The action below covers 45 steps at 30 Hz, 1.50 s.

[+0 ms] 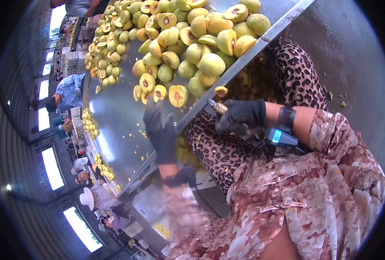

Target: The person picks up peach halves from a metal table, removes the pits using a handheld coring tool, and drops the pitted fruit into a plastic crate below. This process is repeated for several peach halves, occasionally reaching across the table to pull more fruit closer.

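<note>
My right hand [243, 116], in a black glove, is closed round a short wooden-handled tool [219, 106] with a metal end. Just above the metal tip is a small peach piece [221, 91], close to the table's rim. My left hand [158, 128], also gloved in black and blurred by motion, reaches over the metal table [119, 143] with fingers stretched out and thumb apart. Its fingertips are right at the nearest cut peach half [159, 93]. Beside that lies another peach half [177, 95], cut face up with a reddish centre.
A large heap of yellow-green peach halves [192, 47] covers the upper table. The raised metal rim [244, 60] runs between the heap and my legs. More peach pieces [262, 78] lie below the rim. Other people [71, 91] work along the far side, with stacked crates [74, 62] behind.
</note>
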Each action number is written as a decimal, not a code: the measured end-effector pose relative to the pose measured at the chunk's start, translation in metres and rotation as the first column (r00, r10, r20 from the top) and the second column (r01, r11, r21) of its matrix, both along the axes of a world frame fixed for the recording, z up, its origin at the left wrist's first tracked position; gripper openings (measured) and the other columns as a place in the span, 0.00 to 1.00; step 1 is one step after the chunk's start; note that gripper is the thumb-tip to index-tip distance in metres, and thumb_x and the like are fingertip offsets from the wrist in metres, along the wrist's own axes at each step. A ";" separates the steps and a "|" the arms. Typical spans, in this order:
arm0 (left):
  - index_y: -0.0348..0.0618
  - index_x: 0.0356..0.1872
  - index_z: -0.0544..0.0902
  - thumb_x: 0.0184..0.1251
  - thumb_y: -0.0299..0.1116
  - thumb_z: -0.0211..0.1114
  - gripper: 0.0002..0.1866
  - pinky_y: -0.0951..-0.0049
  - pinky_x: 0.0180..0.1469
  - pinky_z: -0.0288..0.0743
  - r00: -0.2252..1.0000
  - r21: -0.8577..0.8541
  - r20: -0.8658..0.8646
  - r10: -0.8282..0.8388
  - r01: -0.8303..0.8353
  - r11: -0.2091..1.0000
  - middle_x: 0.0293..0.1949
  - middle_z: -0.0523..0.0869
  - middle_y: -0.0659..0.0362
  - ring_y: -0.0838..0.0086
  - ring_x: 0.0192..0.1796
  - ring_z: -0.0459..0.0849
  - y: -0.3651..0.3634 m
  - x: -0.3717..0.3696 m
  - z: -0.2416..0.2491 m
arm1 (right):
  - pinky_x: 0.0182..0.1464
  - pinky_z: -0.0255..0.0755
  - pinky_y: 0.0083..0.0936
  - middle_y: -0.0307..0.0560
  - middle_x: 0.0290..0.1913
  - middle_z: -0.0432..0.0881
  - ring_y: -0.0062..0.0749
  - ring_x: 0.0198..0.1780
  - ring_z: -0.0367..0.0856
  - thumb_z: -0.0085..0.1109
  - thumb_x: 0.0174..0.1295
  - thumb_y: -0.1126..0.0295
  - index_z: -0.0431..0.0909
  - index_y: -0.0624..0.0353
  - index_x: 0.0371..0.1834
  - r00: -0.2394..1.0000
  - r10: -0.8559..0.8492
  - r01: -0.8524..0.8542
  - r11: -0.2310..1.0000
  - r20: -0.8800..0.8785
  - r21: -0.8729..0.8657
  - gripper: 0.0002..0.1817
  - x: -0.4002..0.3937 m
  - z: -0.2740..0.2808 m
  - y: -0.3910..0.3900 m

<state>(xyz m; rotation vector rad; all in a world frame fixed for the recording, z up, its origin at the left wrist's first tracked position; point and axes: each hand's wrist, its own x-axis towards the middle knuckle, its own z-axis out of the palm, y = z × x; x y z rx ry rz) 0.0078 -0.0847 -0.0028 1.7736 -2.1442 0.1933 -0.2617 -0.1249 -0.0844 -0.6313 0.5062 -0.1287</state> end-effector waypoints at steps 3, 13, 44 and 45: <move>0.43 0.67 0.80 0.60 0.26 0.69 0.30 0.61 0.67 0.74 0.985 0.226 0.006 -0.170 0.164 0.960 0.65 0.80 0.48 0.55 0.63 0.82 -0.055 -0.006 -0.016 | 0.17 0.62 0.20 0.33 0.16 0.73 0.18 0.14 0.69 0.67 0.59 0.71 0.84 0.66 0.38 0.963 0.021 0.071 0.941 0.268 -0.329 0.09 -0.003 -0.009 0.005; 0.32 0.60 0.79 0.61 0.27 0.71 0.25 0.67 0.57 0.83 0.318 0.462 -0.844 0.432 0.021 0.887 0.54 0.85 0.52 0.66 0.50 0.87 -0.007 -0.027 0.003 | 0.39 0.76 0.40 0.58 0.30 0.85 0.48 0.31 0.84 0.67 0.61 0.65 0.85 0.64 0.34 0.948 -0.288 0.299 0.654 0.138 -0.695 0.11 0.013 0.004 0.016; 0.30 0.63 0.78 0.83 0.35 0.51 0.20 0.62 0.64 0.79 0.549 0.048 -0.822 0.148 -0.193 0.980 0.57 0.83 0.48 0.60 0.59 0.84 0.018 -0.146 -0.006 | 0.34 0.76 0.37 0.59 0.26 0.84 0.32 0.25 0.80 0.59 0.77 0.59 0.86 0.65 0.40 0.810 -0.537 0.526 0.485 0.236 -0.699 0.17 0.030 0.007 0.021; 0.31 0.63 0.77 0.83 0.36 0.50 0.20 0.62 0.63 0.80 0.447 0.078 -0.880 0.160 -0.195 0.978 0.57 0.83 0.48 0.61 0.59 0.83 0.018 -0.149 -0.006 | 0.34 0.76 0.37 0.59 0.27 0.84 0.37 0.24 0.81 0.58 0.77 0.58 0.86 0.64 0.39 0.804 -0.545 0.518 0.444 0.238 -0.731 0.18 0.032 0.007 0.021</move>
